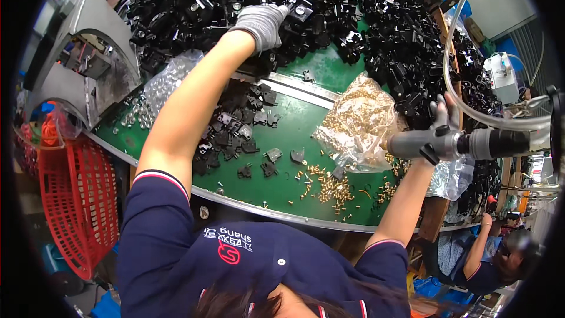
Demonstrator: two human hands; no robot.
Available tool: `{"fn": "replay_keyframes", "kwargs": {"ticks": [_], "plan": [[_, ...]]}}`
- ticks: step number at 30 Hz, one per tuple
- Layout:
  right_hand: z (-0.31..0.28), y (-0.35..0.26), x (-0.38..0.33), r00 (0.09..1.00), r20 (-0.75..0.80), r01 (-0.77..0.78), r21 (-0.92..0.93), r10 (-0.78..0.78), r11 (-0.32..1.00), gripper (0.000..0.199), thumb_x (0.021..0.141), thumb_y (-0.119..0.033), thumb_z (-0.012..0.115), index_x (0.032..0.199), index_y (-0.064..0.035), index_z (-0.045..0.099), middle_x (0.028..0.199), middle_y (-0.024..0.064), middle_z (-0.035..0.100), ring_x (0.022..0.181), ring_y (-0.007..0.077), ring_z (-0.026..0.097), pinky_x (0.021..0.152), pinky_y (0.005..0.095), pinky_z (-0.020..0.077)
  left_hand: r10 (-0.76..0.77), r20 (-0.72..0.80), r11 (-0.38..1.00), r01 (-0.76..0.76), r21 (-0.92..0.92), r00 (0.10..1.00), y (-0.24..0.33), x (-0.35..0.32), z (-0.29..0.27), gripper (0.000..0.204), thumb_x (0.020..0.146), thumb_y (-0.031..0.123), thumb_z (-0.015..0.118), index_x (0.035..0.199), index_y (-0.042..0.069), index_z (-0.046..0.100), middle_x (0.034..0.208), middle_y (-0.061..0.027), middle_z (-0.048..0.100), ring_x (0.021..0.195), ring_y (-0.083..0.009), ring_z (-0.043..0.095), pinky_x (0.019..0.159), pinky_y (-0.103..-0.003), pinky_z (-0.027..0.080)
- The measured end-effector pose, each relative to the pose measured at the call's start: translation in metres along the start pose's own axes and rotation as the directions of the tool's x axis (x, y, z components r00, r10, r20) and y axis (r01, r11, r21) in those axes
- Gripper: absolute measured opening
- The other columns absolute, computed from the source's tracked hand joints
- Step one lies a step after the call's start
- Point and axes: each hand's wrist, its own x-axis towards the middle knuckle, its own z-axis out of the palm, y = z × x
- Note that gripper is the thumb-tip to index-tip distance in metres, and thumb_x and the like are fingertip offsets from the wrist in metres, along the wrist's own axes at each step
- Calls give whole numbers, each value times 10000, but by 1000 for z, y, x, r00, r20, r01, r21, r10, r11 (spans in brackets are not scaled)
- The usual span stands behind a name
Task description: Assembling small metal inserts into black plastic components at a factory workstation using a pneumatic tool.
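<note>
My left hand [262, 23], in a grey knit glove, reaches into the heap of black parts [329, 0] at the far side. Its fingers are curled, and the fingertips meet a black metal part [301, 12] with a round silver spot. My right hand [443, 112], also gloved, is at the right edge of the heap, its fingers stretched and apart. A hanging grey power screwdriver [426, 145] passes in front of the right wrist and hides part of that hand. Left of it lies a clear bag of small brass screws [362, 118], with loose brass screws [335, 191] spilled nearer me.
Flat black pieces [229, 132] lie on the green table [282, 159], nearer than a metal rail [294, 87]. A bag of clear round pieces [173, 76], a grey metal housing [109, 23] and a red basket [79, 200] are left. A co-worker [488, 253] sits at the lower right.
</note>
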Motion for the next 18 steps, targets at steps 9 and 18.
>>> {"fn": "replay_keyframes", "kwargs": {"ticks": [9,18], "plan": [[-62,-53,-203,908,311,417,-615,-280,669,56,832,-88,654,881,-77,680,719,28,631,644,111,579,580,227,451,83,-664,586,-575,-570,743,-6,-133,-6,442,687,7,766,1108,44,638,1037,-96,639,946,-231,634,865,-326,512],[60,-32,-230,533,844,677,-377,-67,633,407,801,-218,691,1190,-138,603,998,103,578,797,287,613,689,395,506,98,-359,323,-371,-871,928,51,-296,82,377,718,66,784,1067,34,644,1046,-119,638,934,-263,638,799,-345,523]]}}
